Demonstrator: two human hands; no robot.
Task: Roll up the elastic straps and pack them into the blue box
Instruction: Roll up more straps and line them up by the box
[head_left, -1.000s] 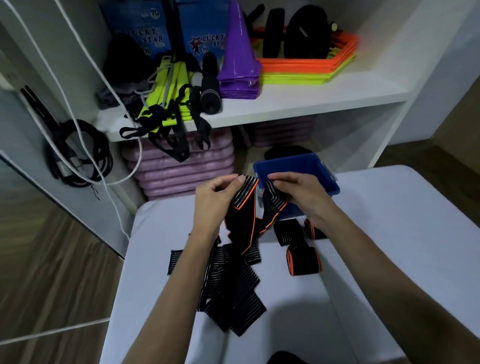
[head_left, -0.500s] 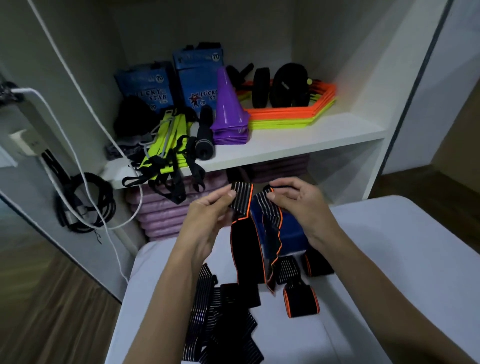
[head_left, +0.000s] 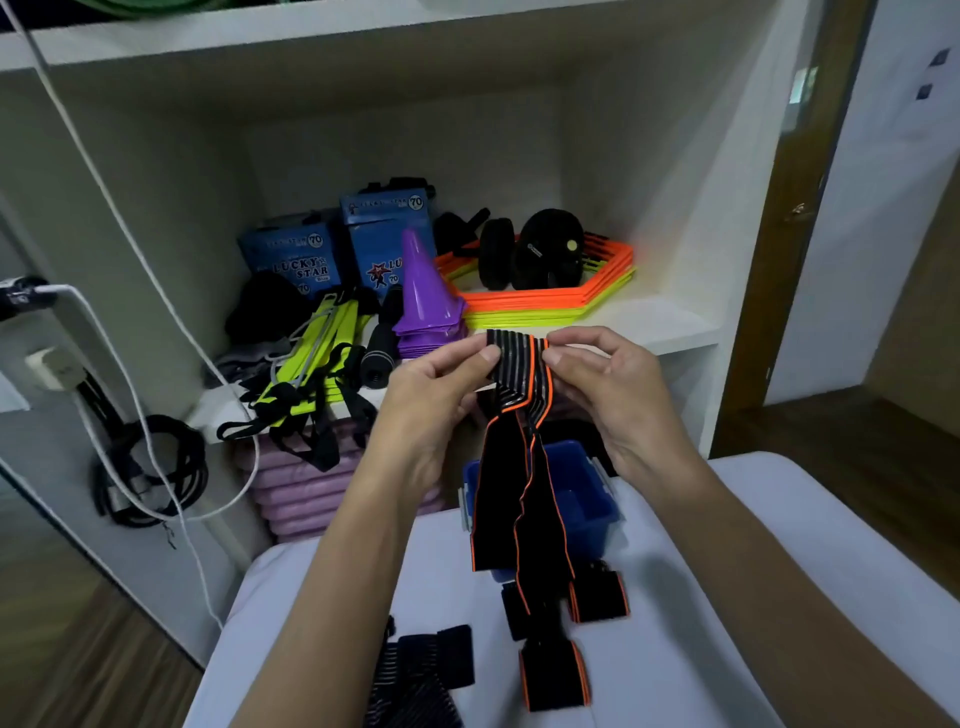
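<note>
Operator: Strap (head_left: 519, 467) status, please.

Supervisor: Black elastic strap with orange edging, held up above the far edge of the white table (head_left: 727, 597). Left hand (head_left: 436, 400) pinches one top corner of the striped end between thumb and fingers; right hand (head_left: 608, 389) pinches the opposite corner. Both hands grasp it. The rest hangs down in two tails in front of the blue box (head_left: 587, 504), which sits at the table's far edge.

Operator: Recommended procedure for the roll?

Supervisor: My judgement: the tails appear doubled and partly twisted. Let the strap hang straight first, so it lies flat along its whole length. Start the roll at the striped end, turning it tightly over itself while the other hand keeps light tension on the tail. Keep the orange edges aligned turn on turn, or the roll will cone out.

Operator: Reference for a finished result?

Supervisor: Two rolled straps (head_left: 597, 595) lie on the table just near side of the box, with another (head_left: 553, 675) closer in. Unrolled straps (head_left: 421, 675) wait toward the near left. The box interior appears unfilled, though the hanging strap hides part of it.
</note>
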